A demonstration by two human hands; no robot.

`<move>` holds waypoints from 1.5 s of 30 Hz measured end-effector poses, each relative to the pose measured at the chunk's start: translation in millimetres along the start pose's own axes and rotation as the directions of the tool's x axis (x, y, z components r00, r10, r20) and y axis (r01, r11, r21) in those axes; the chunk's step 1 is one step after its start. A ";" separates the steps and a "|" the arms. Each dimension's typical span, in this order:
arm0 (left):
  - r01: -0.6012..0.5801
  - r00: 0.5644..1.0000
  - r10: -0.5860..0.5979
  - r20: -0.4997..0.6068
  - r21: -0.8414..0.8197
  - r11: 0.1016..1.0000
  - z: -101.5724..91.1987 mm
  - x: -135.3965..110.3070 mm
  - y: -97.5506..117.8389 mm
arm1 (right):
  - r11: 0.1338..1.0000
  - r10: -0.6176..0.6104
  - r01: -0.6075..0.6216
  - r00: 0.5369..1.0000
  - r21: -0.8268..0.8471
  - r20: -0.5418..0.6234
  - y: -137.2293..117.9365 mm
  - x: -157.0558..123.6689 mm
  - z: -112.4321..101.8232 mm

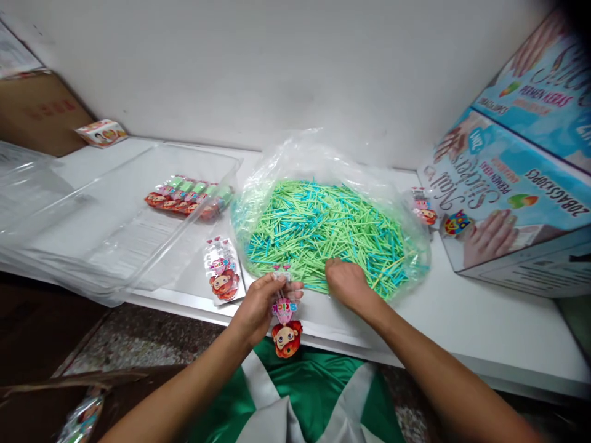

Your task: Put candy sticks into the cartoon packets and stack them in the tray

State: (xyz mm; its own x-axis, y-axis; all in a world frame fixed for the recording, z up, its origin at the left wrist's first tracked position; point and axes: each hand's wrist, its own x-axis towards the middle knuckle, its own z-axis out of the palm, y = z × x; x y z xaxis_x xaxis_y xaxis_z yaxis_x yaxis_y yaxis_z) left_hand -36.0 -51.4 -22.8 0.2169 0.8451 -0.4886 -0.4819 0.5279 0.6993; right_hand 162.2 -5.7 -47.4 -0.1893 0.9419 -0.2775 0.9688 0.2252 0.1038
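My left hand (261, 304) pinches a small clear sachet (285, 323) printed with a red cartoon monkey face; it hangs down over the table's front edge. My right hand (347, 282) is closed, its fingertips dug into the near edge of a heap of green and blue sticks (323, 227). The heap lies on an opened clear plastic bag (295, 160). What the right fingers hold is hidden. A few flat sachets of the same kind (224, 277) lie on the table just left of my left hand.
A clear plastic tray (115, 246) at the left holds a row of filled sachets (189, 197). Blue printed cartons (517, 197) stand at the right, with another sachet (423, 209) beside them. A small box (101, 132) and a brown carton (37, 114) sit far left. White wall behind.
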 end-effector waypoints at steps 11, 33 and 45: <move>-0.201 0.978 0.206 -0.024 0.141 0.970 8.3 18.7 32.1 | 0.888 0.120 -0.001 0.966 0.460 -0.229 38.0 12.6 -28.4; -0.567 0.797 0.544 -0.263 -0.016 0.824 107.7 86.4 -22.4 | -0.480 0.560 0.384 0.826 0.789 -0.062 -35.2 29.0 -35.9; -0.520 0.823 0.467 -0.323 -0.098 0.849 104.5 81.4 -19.8 | -0.555 0.356 0.396 0.908 0.732 -0.221 -32.5 17.1 -38.4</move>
State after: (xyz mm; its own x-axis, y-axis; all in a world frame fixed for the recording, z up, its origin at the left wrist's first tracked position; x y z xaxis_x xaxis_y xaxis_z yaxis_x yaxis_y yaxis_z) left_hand 79.9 15.7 -21.9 -0.3203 0.9153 -0.2442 -0.6049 0.0007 0.7963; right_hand 121.4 12.6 -18.8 0.1371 0.9906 -0.0037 -0.4948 0.0652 -0.8665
